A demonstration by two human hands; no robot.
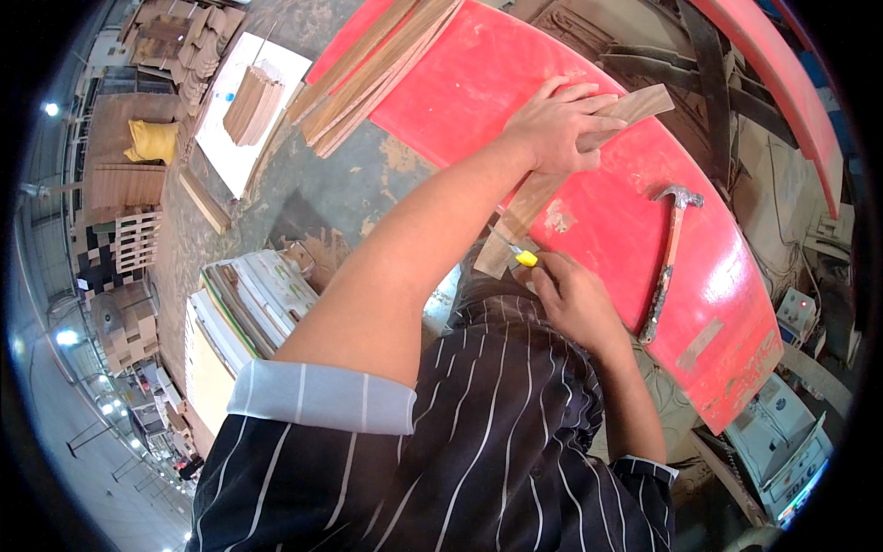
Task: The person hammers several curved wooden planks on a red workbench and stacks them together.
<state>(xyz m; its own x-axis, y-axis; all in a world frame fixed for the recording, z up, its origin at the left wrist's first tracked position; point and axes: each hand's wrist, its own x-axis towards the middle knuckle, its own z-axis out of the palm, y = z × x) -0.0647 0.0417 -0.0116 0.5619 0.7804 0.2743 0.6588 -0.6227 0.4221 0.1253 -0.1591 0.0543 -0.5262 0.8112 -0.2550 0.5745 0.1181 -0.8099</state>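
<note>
At the far left, a yellow bag (152, 141) is seen among stacked wooden boards. To its right, a stack of wooden pieces (253, 106) is borne by a white board (221, 129), and below it a loose wooden bar (204, 202) is seen. Lower down, a pile of panels (267, 299) is stacked beside the left forearm. Several long wooden strips (377, 78) are laid across the left end of a red curved tabletop (607, 221).

Near the middle, a single wooden strip (533, 202) is set slantwise over the tabletop, its upper end carried past the far edge. It is crossed from above by the left hand (563, 129), whose fingers are spread; whether the strip is clamped by them cannot be told. Strip is left exposed on both sides of that hand. By the strip's near end, a yellow-handled tool (526, 258) is clasped in the closed fingers of the right hand (578, 299), its thin tip directed up and leftward over the strip; contact between them cannot be made out.

Farther right, a claw hammer (670, 262) is rested on the tabletop, with a short wooden piece (701, 345) placed below and to its right. At the lower right, an open white case (773, 428) is seen beyond the edge.
</note>
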